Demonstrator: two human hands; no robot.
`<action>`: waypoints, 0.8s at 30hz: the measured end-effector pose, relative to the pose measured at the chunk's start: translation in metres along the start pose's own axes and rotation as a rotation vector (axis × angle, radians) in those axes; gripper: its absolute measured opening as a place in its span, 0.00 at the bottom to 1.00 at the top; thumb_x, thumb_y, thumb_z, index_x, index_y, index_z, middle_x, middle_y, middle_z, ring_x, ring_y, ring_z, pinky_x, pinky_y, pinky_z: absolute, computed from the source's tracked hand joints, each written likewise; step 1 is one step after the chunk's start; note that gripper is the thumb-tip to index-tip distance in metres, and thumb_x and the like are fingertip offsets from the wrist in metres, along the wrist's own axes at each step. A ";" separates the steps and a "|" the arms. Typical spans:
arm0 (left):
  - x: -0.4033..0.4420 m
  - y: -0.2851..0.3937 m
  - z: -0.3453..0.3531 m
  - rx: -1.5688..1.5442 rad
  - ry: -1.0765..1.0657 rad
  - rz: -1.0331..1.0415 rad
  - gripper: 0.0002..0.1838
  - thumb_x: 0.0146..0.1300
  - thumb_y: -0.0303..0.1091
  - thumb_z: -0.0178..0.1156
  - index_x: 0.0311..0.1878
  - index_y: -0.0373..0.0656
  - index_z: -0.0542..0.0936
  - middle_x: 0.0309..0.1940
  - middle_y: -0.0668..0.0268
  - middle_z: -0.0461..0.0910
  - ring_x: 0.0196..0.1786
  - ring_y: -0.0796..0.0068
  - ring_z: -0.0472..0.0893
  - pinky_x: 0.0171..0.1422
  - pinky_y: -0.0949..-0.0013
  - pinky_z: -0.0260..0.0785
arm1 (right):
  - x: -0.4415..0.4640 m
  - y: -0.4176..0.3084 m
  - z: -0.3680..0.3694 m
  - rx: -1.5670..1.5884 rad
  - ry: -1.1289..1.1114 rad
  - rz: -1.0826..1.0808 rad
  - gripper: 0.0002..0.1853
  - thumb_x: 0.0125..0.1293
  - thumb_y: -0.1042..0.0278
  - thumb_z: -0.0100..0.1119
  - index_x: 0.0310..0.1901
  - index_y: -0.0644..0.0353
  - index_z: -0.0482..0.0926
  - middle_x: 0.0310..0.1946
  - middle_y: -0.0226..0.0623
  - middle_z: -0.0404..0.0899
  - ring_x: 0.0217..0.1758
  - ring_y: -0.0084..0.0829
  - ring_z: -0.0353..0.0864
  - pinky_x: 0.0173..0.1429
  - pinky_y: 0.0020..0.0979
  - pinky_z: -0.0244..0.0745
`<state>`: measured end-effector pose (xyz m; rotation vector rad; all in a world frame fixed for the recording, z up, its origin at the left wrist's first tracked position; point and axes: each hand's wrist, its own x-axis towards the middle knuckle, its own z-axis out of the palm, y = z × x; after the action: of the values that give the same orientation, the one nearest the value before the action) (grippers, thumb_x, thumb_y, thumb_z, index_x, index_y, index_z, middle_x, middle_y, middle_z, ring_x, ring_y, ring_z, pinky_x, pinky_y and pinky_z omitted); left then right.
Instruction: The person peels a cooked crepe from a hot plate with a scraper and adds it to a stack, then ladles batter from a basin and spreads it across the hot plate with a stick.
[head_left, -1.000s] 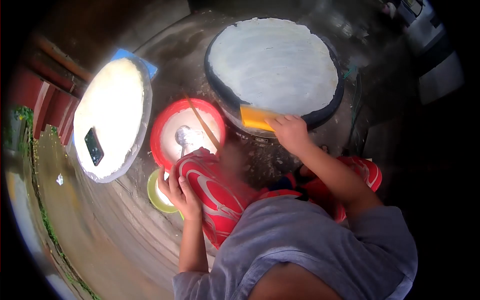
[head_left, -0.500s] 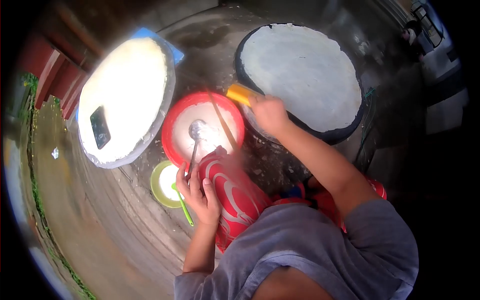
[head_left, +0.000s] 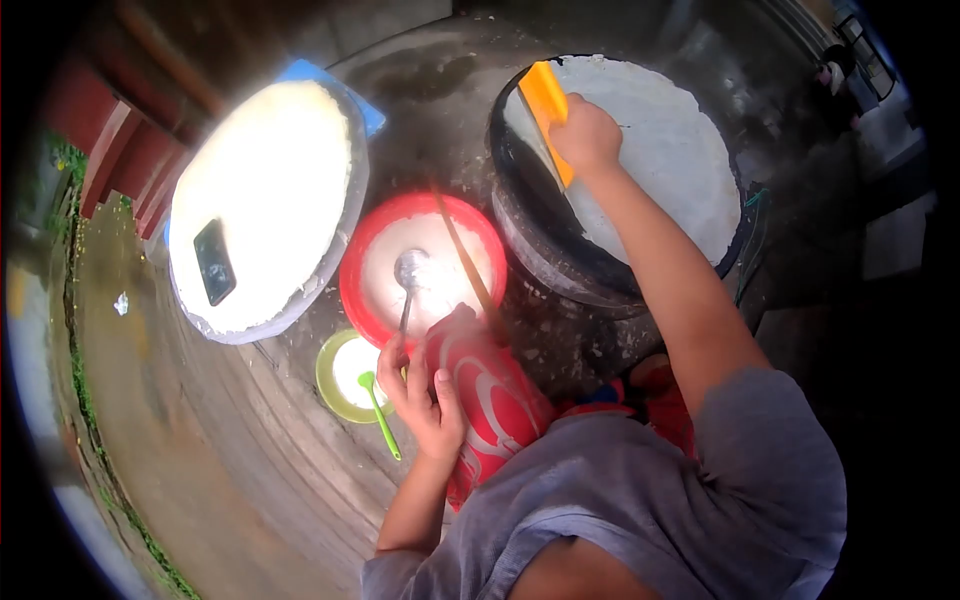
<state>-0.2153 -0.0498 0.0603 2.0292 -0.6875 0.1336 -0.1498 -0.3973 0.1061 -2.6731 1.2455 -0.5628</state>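
My right hand grips a yellow-handled scraper. Its straight blade lies along the left edge of a thin pale sheet of batter on a round black griddle. Left of the blade, a dark strip of griddle shows bare. My left hand rests by my knee, its fingers loosely around the handle end of a metal ladle. The ladle's bowl sits in white batter inside a red basin. A thin brown stick lies across the basin's right side.
A raised round white surface stands at the left, with a dark phone on it. Below the basin is a green bowl of white stuff with a green spoon. Something blue shows behind the white surface.
My right hand has moved from beside the basin up onto the griddle with the scraper. The sheet's left part has come away from the griddle's edge. My left hand stays by the ladle handle.
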 end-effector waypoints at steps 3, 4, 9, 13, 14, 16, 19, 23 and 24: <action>0.006 0.003 0.001 -0.058 -0.001 -0.012 0.19 0.62 0.28 0.51 0.55 0.31 0.71 0.62 0.54 0.59 0.60 0.61 0.64 0.62 0.61 0.58 | -0.044 0.039 -0.040 0.309 0.015 -0.077 0.17 0.52 0.63 0.61 0.44 0.57 0.76 0.33 0.39 0.81 0.38 0.39 0.81 0.43 0.36 0.73; 0.014 0.011 0.002 -0.047 0.024 0.008 0.19 0.54 0.24 0.57 0.52 0.35 0.74 0.58 0.53 0.64 0.60 0.53 0.64 0.62 0.59 0.57 | -0.066 0.057 -0.047 0.387 -0.008 -0.134 0.18 0.51 0.63 0.62 0.45 0.57 0.76 0.33 0.40 0.81 0.37 0.40 0.81 0.43 0.36 0.74; 0.080 0.067 0.019 0.122 -0.153 0.377 0.21 0.49 0.23 0.62 0.49 0.38 0.75 0.50 0.58 0.73 0.54 0.56 0.70 0.59 0.60 0.62 | -0.181 0.130 -0.085 0.582 -0.294 -0.241 0.17 0.50 0.64 0.63 0.43 0.56 0.77 0.29 0.43 0.79 0.33 0.42 0.80 0.36 0.36 0.74; 0.112 0.090 0.104 0.110 -0.336 0.646 0.24 0.43 0.22 0.63 0.49 0.38 0.75 0.47 0.59 0.75 0.51 0.56 0.72 0.55 0.61 0.67 | -0.236 0.170 -0.087 0.451 -0.377 -0.285 0.15 0.47 0.66 0.63 0.39 0.56 0.77 0.26 0.42 0.77 0.30 0.44 0.77 0.34 0.37 0.72; 0.113 0.089 0.130 0.121 -0.427 0.682 0.25 0.43 0.22 0.63 0.50 0.39 0.74 0.48 0.60 0.74 0.52 0.57 0.71 0.56 0.62 0.67 | -0.244 0.176 -0.087 0.453 -0.393 -0.262 0.15 0.47 0.66 0.63 0.39 0.56 0.77 0.27 0.41 0.78 0.31 0.44 0.78 0.35 0.38 0.72; 0.104 0.076 0.188 0.200 -0.538 0.756 0.28 0.43 0.23 0.62 0.53 0.42 0.73 0.49 0.61 0.73 0.55 0.59 0.70 0.55 0.64 0.69 | -0.258 0.186 -0.086 0.429 -0.386 -0.252 0.15 0.47 0.67 0.63 0.40 0.56 0.78 0.27 0.41 0.78 0.31 0.43 0.78 0.35 0.38 0.73; 0.086 0.050 0.254 0.334 -0.474 0.937 0.17 0.48 0.28 0.58 0.45 0.44 0.78 0.47 0.64 0.75 0.53 0.63 0.72 0.47 0.65 0.73 | -0.272 0.195 -0.084 0.440 -0.369 -0.228 0.16 0.47 0.68 0.63 0.41 0.56 0.78 0.27 0.42 0.78 0.31 0.43 0.78 0.35 0.38 0.73; 0.091 0.048 0.279 0.345 -0.556 0.875 0.08 0.50 0.29 0.56 0.34 0.45 0.81 0.42 0.64 0.78 0.48 0.62 0.75 0.43 0.64 0.74 | -0.279 0.205 -0.087 0.492 -0.337 -0.189 0.16 0.47 0.68 0.63 0.41 0.57 0.78 0.28 0.42 0.78 0.31 0.43 0.78 0.35 0.37 0.73; 0.098 0.053 0.283 0.340 -0.576 0.780 0.06 0.50 0.28 0.56 0.31 0.45 0.81 0.38 0.63 0.79 0.45 0.60 0.76 0.42 0.63 0.73 | -0.279 0.207 -0.087 0.497 -0.333 -0.181 0.16 0.47 0.68 0.63 0.41 0.57 0.78 0.28 0.42 0.78 0.31 0.43 0.78 0.35 0.37 0.73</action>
<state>-0.2113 -0.3443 -0.0169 2.0060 -1.9126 0.1198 -0.4952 -0.3163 0.0520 -2.3373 0.6715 -0.3646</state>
